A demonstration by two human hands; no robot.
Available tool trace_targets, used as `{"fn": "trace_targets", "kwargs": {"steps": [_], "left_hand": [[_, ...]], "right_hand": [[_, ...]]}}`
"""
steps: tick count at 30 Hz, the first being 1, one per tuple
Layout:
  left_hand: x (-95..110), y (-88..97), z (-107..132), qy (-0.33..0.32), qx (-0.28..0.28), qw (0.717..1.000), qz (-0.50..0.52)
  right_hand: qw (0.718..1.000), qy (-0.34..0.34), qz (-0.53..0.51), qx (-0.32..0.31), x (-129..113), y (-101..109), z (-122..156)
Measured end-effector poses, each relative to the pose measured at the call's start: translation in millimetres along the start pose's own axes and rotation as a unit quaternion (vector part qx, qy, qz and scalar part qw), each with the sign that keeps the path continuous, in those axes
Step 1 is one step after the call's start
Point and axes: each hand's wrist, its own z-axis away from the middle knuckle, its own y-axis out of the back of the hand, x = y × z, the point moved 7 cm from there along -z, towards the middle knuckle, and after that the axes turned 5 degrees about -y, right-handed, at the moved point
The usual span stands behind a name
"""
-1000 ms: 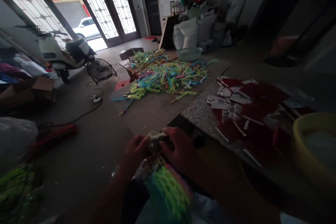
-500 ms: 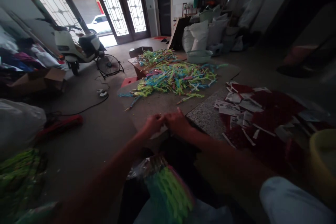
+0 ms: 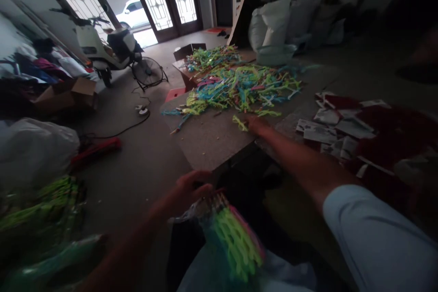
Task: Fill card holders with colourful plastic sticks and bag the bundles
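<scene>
My right hand (image 3: 258, 126) reaches over the grey table (image 3: 208, 146), its fingers closed on a wavy yellow-green plastic stick (image 3: 240, 123). Past it lies a heap of similar sticks (image 3: 236, 84) in yellow-green, blue and pink, some with brownish ends. My left hand (image 3: 193, 187) hovers by the top of a clear bag on my lap, thumb and forefinger apart. Inside that bag is a bundle of yellow-green, pink and blue sticks (image 3: 236, 242), brownish ends up. Whether the left fingertips touch the bag, I cannot tell.
To the right lie red pieces and printed white cards (image 3: 318, 131). A pale basin (image 3: 275, 54) stands behind the heap, near white sacks (image 3: 277, 18). On the left are a scooter (image 3: 106, 50), a floor fan (image 3: 148, 73), a cable and a plastic bag (image 3: 41, 150).
My hands were together at the table's near edge. The right has moved forward and right to a yellow-green stick; the left has come back down to the bag on my lap.
</scene>
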Motion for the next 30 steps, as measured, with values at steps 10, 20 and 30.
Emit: {"fn": "trace_targets", "kwargs": {"steps": [10,20,30], "left_hand": [[9,-40.3,42,0.025,-0.045,0.998,-0.027],[-31,-32.3,29,0.092,-0.014,0.996,-0.017],[-35,-32.4,29,0.103,-0.018,0.991,0.077]], "right_hand": [[0.987,-0.043,-0.133,0.074,13,6,39],[0.861,-0.009,-0.501,0.083,-19,-60,212],[0.725,-0.013,-0.679,-0.12,-73,-106,258]]}}
